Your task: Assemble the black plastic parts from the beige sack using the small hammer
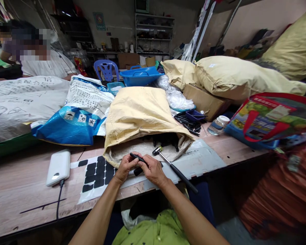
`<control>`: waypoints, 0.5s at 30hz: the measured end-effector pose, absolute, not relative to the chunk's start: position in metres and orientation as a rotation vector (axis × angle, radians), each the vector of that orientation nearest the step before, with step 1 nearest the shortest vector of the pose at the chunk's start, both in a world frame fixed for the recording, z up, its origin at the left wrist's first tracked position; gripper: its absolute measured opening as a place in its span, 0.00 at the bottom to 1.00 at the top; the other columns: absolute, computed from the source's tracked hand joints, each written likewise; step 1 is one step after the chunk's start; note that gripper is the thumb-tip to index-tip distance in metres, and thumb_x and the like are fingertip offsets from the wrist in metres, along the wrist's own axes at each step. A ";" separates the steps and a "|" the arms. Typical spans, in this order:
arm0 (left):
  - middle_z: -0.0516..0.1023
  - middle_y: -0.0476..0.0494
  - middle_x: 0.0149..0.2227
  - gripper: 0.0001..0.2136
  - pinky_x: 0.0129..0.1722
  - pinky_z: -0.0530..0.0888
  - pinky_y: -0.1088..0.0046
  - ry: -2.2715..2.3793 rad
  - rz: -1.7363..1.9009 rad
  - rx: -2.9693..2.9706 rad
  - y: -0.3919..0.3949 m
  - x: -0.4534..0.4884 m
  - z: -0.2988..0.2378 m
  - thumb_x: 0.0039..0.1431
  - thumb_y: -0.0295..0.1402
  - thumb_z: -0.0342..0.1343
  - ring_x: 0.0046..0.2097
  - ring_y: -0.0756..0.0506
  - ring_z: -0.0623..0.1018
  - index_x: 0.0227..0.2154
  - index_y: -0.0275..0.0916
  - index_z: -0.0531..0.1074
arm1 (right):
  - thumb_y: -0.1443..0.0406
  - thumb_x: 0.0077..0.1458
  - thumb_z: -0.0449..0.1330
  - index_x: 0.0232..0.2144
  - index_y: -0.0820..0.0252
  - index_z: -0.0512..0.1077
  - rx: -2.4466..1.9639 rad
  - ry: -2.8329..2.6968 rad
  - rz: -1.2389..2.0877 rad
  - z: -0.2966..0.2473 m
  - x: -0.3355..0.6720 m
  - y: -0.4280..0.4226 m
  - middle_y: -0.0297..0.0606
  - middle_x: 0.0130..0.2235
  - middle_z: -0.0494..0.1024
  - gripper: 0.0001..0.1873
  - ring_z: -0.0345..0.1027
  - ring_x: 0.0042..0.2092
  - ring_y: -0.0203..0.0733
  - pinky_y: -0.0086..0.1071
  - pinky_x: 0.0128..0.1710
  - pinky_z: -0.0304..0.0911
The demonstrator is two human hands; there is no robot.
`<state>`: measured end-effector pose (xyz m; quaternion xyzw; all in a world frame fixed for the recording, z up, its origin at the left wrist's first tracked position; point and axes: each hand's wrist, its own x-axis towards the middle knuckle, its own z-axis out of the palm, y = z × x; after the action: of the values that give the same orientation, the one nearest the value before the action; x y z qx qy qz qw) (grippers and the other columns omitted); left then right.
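Observation:
Both my left hand [126, 166] and my right hand [152, 169] are closed on one slim black rod-shaped part [138, 157], held between the fingertips above the table edge. Just below them lies another black cylindrical piece [138, 171], partly hidden by my right hand. A hammer [177, 170] with a black grip and a small metal head rests to the right, its handle reaching past the table edge. In front of my hands, a cream sack [140, 109] opens toward me, with dark pieces [168, 140] inside. Left of my hands is a sheet of black stickers [95, 175].
A white power bank [58, 166] with a cable stands at left, near a blue-and-white sack [79, 112]. At right are black parts [191, 122], a lidded jar [218, 125] and a colourful bag [270, 117]. Another person [28, 44] sits at far left.

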<state>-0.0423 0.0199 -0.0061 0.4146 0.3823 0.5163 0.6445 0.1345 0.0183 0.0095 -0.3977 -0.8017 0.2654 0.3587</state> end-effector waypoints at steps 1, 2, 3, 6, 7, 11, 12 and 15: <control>0.79 0.45 0.36 0.17 0.40 0.74 0.73 0.885 1.188 0.961 0.020 -0.041 -0.005 0.51 0.43 0.70 0.38 0.46 0.78 0.38 0.36 0.80 | 0.60 0.69 0.53 0.50 0.56 0.73 -1.024 -2.060 0.676 0.009 0.134 0.019 0.37 0.38 0.76 0.13 0.69 0.40 0.41 0.32 0.42 0.62; 0.80 0.44 0.37 0.17 0.41 0.74 0.73 0.904 1.202 0.986 0.020 -0.041 -0.004 0.51 0.44 0.70 0.38 0.46 0.78 0.38 0.36 0.80 | 0.61 0.69 0.53 0.50 0.56 0.74 -1.024 -2.049 0.663 0.008 0.134 0.019 0.37 0.37 0.75 0.13 0.69 0.40 0.41 0.32 0.42 0.63; 0.80 0.43 0.38 0.17 0.42 0.74 0.72 0.925 1.216 1.014 0.020 -0.040 -0.002 0.52 0.44 0.70 0.39 0.46 0.78 0.38 0.36 0.81 | 0.62 0.68 0.52 0.50 0.57 0.74 -1.022 -2.040 0.647 0.007 0.133 0.020 0.37 0.37 0.75 0.13 0.69 0.40 0.42 0.32 0.42 0.63; 0.80 0.43 0.37 0.17 0.45 0.73 0.71 0.973 1.259 1.066 0.021 -0.037 0.000 0.50 0.44 0.71 0.41 0.45 0.78 0.36 0.36 0.82 | 0.65 0.67 0.52 0.44 0.58 0.74 -1.039 -2.014 0.579 0.003 0.128 0.019 0.38 0.35 0.75 0.11 0.68 0.39 0.43 0.33 0.42 0.62; 0.80 0.43 0.36 0.17 0.46 0.73 0.71 0.978 1.267 1.075 0.022 -0.037 0.000 0.49 0.44 0.71 0.41 0.45 0.78 0.35 0.36 0.82 | 0.65 0.66 0.52 0.41 0.58 0.74 -1.063 -2.001 0.549 0.002 0.126 0.018 0.38 0.34 0.74 0.10 0.68 0.39 0.43 0.34 0.42 0.62; 0.80 0.44 0.34 0.19 0.43 0.73 0.71 0.973 1.232 1.094 0.024 -0.037 -0.004 0.49 0.47 0.70 0.38 0.46 0.77 0.35 0.35 0.81 | 0.66 0.64 0.54 0.29 0.57 0.68 -1.172 -1.942 0.441 -0.002 0.119 0.014 0.37 0.30 0.73 0.10 0.66 0.34 0.42 0.33 0.37 0.58; 0.80 0.44 0.34 0.20 0.42 0.73 0.71 0.976 1.222 1.090 0.024 -0.037 -0.005 0.49 0.48 0.70 0.37 0.46 0.77 0.34 0.35 0.81 | 0.65 0.64 0.54 0.28 0.57 0.67 -1.183 -1.935 0.426 -0.002 0.118 0.014 0.37 0.29 0.73 0.11 0.65 0.34 0.41 0.33 0.36 0.58; 0.79 0.45 0.31 0.21 0.38 0.72 0.73 1.003 1.236 1.055 0.025 -0.037 -0.009 0.51 0.51 0.68 0.34 0.47 0.76 0.34 0.35 0.80 | 0.62 0.68 0.52 0.28 0.56 0.67 -1.188 -1.948 0.430 0.002 0.119 0.013 0.36 0.29 0.73 0.14 0.65 0.32 0.40 0.32 0.34 0.56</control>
<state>-0.0366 0.0252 -0.0095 0.4510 0.4288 0.5281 0.5778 0.1185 0.0131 0.0017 -0.4694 -0.7696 0.1698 0.3983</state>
